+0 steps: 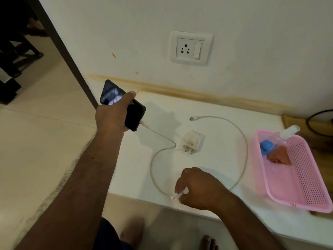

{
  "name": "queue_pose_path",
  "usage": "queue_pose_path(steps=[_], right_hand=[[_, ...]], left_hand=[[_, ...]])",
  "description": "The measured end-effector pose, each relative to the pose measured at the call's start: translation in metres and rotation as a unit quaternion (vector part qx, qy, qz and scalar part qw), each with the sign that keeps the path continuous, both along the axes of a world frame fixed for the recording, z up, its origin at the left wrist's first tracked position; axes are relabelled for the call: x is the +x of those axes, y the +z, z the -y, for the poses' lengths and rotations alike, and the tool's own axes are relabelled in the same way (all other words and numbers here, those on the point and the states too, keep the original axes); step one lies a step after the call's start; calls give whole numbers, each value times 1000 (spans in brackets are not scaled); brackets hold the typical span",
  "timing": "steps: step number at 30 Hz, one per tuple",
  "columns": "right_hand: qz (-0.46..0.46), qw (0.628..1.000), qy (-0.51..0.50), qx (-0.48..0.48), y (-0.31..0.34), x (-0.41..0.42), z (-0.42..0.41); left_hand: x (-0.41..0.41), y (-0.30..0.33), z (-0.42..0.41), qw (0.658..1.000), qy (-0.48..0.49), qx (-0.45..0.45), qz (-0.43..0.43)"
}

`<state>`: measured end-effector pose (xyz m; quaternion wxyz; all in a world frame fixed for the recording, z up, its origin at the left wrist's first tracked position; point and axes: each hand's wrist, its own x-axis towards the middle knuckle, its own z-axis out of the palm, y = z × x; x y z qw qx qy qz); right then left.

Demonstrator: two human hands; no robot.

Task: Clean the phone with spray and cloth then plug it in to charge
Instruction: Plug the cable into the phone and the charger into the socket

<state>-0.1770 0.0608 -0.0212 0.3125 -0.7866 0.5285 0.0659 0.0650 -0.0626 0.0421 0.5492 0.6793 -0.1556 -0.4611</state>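
Presently, item by item, as seen from beside the low white counter [207, 177] that runs along the wall.

Left hand [112, 115]: raised over the counter's far left corner, fingers and thumb wrapped round a black phone [134, 115]. The screen faces up and is lit; the forefinger lies across its upper part.

Phone: held clear of the counter surface, tilted, its lower end pointing toward the near edge. A white cable [241, 150] is seated in the port at that lower end.

Right hand [196, 188]: resting near the counter's near edge, fingers curled, pinching a short white clip or band [178, 194] on the cable between thumb and fingertips. Knuckles up, wrist on the counter.

Cable: runs from the phone down in a loop to the right hand, then sweeps in a wide arc toward the right and back to a bare USB plug [192, 118] lying loose toward the far edge.

Charger adapter [192, 141]: white, lying flat mid-counter inside the cable's arc, pins toward the near edge, apart from the USB plug.

Wall socket [191, 47]: white plate with switch, on the wall above the far edge, nothing plugged in.

Pink basket [310, 186]: at the counter's right end, holding a clear spray bottle [288, 133] with a blue part, leaning over the far rim, and a reddish-brown cloth [279, 156].
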Motion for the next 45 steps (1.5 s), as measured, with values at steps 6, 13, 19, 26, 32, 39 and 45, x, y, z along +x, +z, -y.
queue_pose_path(steps=[6, 13, 19, 26, 32, 39, 45], right_hand=[[10, 988, 62, 139, 18, -11, -10], [-6, 954, 103, 281, 23, -29, -16], [41, 967, 66, 242, 21, -40, -13], [75, 987, 8, 142, 6, -35, -11], [55, 994, -13, 96, -1, -33, -10], [34, 995, 8, 90, 2, -35, -7], [88, 990, -55, 93, 10, -46, 1]], left_hand=[[4, -10, -2, 929, -108, 111, 336], [-12, -35, -3, 810, -231, 159, 515], [-37, -57, -6, 775, -271, 151, 550], [-62, -72, -11, 751, -308, 143, 567], [-66, -77, -8, 739, -315, 148, 576], [-65, -74, -9, 739, -328, 162, 565], [-65, -69, -11, 738, -341, 157, 561]])
